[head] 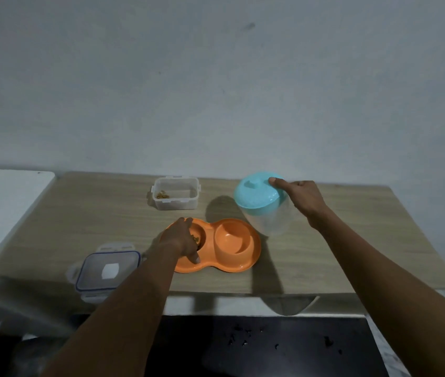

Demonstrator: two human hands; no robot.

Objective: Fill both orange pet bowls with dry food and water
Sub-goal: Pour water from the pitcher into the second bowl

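Orange double bowl [232, 265] sits near the front edge of the table [352, 240], about mid-width. Left hand [180, 238] is curled down into the left well, with kibble [195, 238] showing at its fingertips. Can't tell if it's pinching any.

Right hand [305, 198] grips the clear jug [269, 217], thumb on the teal lid [255, 195]. Jug is tipped toward the right well [229, 238], which looks dry. No water level visible in the jug.

Risks, my read:
- If the lid is loose, tipping further could dump lid and water over the rim onto the table.
- Jug base is just beside the bowl's right rim. A bump shifts the bowl and scatters kibble.
- Splash into the left well wets the food.
- Food tub [175, 204] at the back edge is nearly empty, so the left well may end up short.
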